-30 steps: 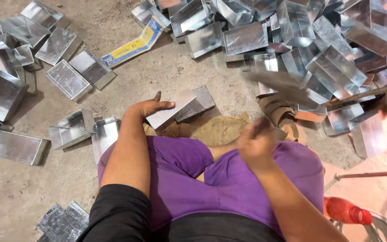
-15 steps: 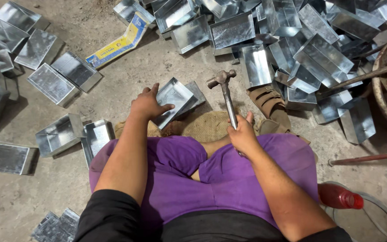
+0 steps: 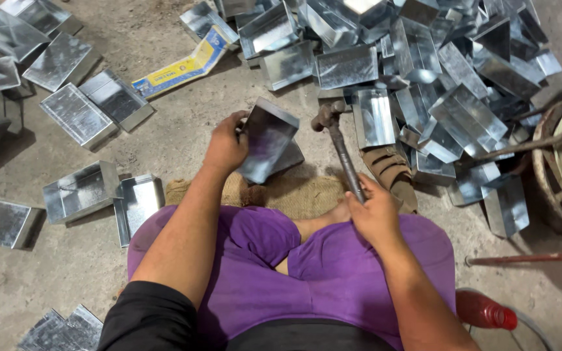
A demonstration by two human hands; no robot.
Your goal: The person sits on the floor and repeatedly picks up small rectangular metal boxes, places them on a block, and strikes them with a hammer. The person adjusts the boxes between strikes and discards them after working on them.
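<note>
Since half a second ago, your left hand (image 3: 226, 146) has tilted the sheet-metal tray (image 3: 267, 140) up on edge, and the hammer (image 3: 338, 146) has dropped lower. From the head view, your left hand grips the tray's left rim, its lower edge resting near the burlap mat (image 3: 300, 192) on the concrete floor (image 3: 170, 123). Your right hand (image 3: 375, 211) is closed around the hammer handle, the head just beside the tray's right corner. More trays (image 3: 424, 58) are piled toward the floor's far right.
</note>
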